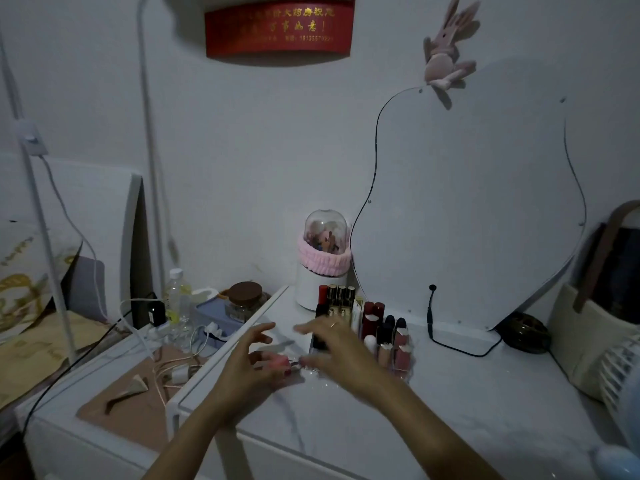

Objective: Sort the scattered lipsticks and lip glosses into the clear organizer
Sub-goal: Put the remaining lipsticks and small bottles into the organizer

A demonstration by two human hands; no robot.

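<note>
- The left hand [254,367] holds a pink lip gloss [277,361] near the left edge of the white surface [450,403].
- The right hand [334,344] is blurry, fingers spread wide, touching the tube's end.
- The clear organizer [403,367] stands toward the back of the surface, just behind the right hand, with lipsticks [375,315] standing up in it.

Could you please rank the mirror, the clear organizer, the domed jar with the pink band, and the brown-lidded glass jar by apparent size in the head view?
1. Mirror
2. Domed jar
3. Clear organizer, partly hidden by the right hand, so unsure against the jar
4. Brown-lidded jar
</note>
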